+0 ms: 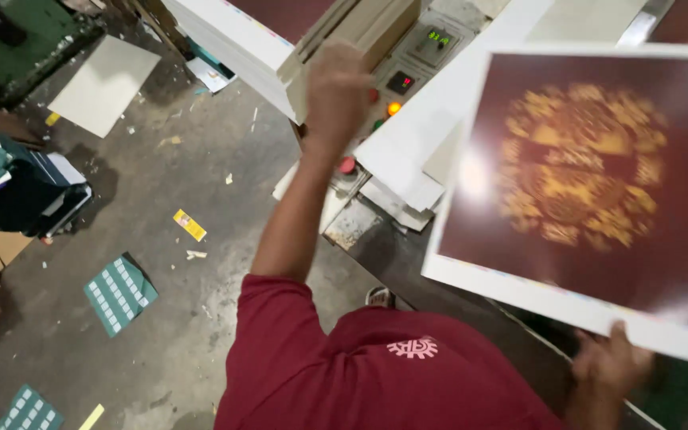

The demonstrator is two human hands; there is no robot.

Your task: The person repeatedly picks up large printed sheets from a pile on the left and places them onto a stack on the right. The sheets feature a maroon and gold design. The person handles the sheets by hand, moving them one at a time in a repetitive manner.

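Observation:
My left hand [336,91] reaches up and forward with the arm stretched out, its fingers curled over the edge of a stack of beige boards [376,28] on the machine. My right hand [608,365] grips the lower edge of a large dark maroon printed sheet [591,191] with a round gold ornament and a white border. The sheet is held up tilted, is blurred by motion, and hides most of the machine table beneath it. A maroon shirt [376,374] fills the bottom centre.
A control panel [412,68] with lit displays, an orange lamp and red buttons sits beside the boards. White sheets [408,151] are piled on the machine, and a tall white stack [232,36] stands behind. Green printed sheets [119,293], a grey board [105,84] and scraps litter the concrete floor.

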